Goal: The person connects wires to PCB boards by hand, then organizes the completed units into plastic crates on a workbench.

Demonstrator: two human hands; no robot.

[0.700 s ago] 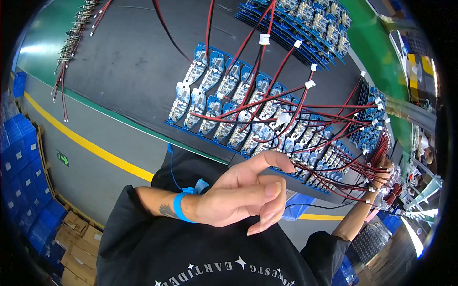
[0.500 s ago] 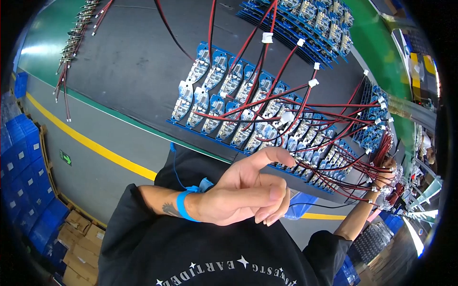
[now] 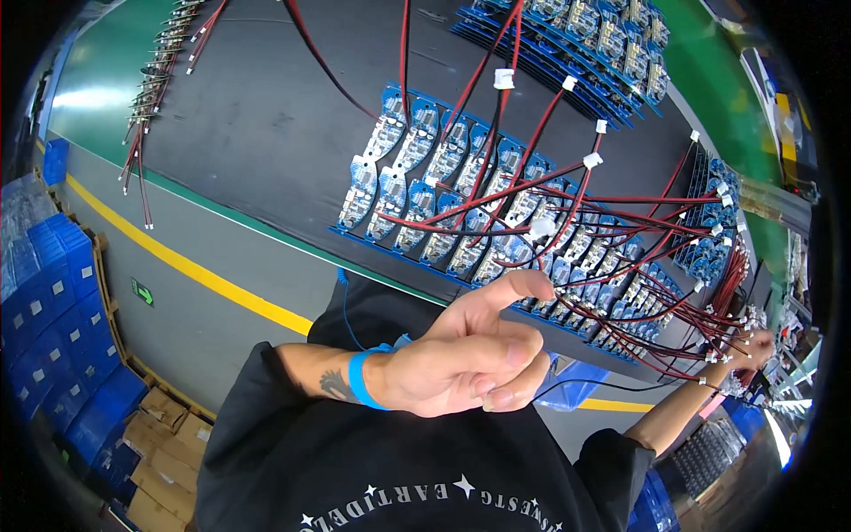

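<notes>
My left hand [image 3: 470,355], with a blue band [image 3: 359,379] on its wrist, hovers at the near edge of the bench. Its thumb lies over the curled fingers and the index finger is bent out apart; nothing shows in it. Just beyond it lie blue circuit board panels [image 3: 359,199] with red and black wires [image 3: 483,206] ending in white connectors [image 3: 542,228]. At the far right, my right hand [image 3: 753,348] is at the connector ends of a thick bundle of red and black wires [image 3: 729,275]. Its fingers are too small and blurred to make out.
Stacked blue circuit boards [image 3: 612,40] stand at the back, another upright stack [image 3: 705,208] at the right. A row of wired parts [image 3: 160,75] runs along the bench's left end. Blue boxes [image 3: 66,306] and cardboard cartons [image 3: 164,452] stand on the floor at left.
My right hand has moved outward to the right, from within the wire bundle toward its connector ends. My left hand's fingers have curled in closer to the thumb. The whole view has shifted slightly.
</notes>
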